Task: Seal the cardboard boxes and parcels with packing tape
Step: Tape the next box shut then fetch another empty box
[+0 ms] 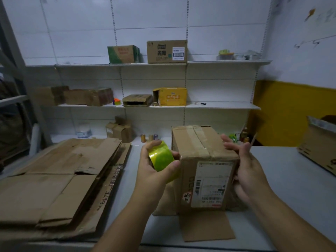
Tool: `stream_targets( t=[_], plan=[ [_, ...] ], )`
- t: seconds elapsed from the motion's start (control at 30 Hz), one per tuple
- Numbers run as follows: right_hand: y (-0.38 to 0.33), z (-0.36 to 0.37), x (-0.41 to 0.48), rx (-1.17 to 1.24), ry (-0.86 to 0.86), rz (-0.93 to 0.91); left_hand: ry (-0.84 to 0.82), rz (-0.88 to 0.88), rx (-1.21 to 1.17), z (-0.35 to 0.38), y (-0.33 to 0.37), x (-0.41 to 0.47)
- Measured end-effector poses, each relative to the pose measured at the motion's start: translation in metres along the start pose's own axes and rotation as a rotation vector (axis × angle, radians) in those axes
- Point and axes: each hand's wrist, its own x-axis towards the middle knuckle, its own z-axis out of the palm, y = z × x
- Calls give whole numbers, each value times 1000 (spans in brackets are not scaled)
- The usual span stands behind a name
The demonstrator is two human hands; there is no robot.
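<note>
Yellow-green tape [161,157] is clamped in the left hand's [156,166] grip, thumb and fingers curled round the roll, just left of the box [203,151]. The box stands upright on the table [281,170], near centre, with old tape crossing its top. The right hand [249,171] has its grip apart, fingers straight by the box's right face; contact is unclear. With nothing pinning the tall box, pulling tape could tip or slide it, and the strip could land crooked.
</note>
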Motion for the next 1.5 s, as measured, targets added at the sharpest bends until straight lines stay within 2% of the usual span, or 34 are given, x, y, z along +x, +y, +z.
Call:
stream_targets(
  t=[0.2,0.4,0.57,0.7,0.87,1.0,1.17,1.3,1.4,1.5],
  plan=[
    [5,6,0,100,110,-7,101,82,80,7,-15,-4],
    [14,7,-2,-26,109,-54,259,140,243,10,-18,-3],
    [2,-3,-11,63,1,61,252,64,64,8,-7,2],
    [4,-3,-16,-117,-115,5,291,35,117,12,-7,1],
    [22,11,-20,-263,59,-179,336,83,191,19,-10,0],
    [27,13,-26,-354,70,-279,359,88,218,20,-14,-1],
    [25,0,-23,-308,-117,-196,369,88,234,17,-15,-1],
    [24,-1,-19,-364,-64,-251,354,87,238,16,-15,0],
    [21,-1,-20,-187,-75,-149,314,51,241,12,-12,1],
    [10,-5,-22,-207,-81,-127,277,-22,240,8,-7,5]
  ],
)
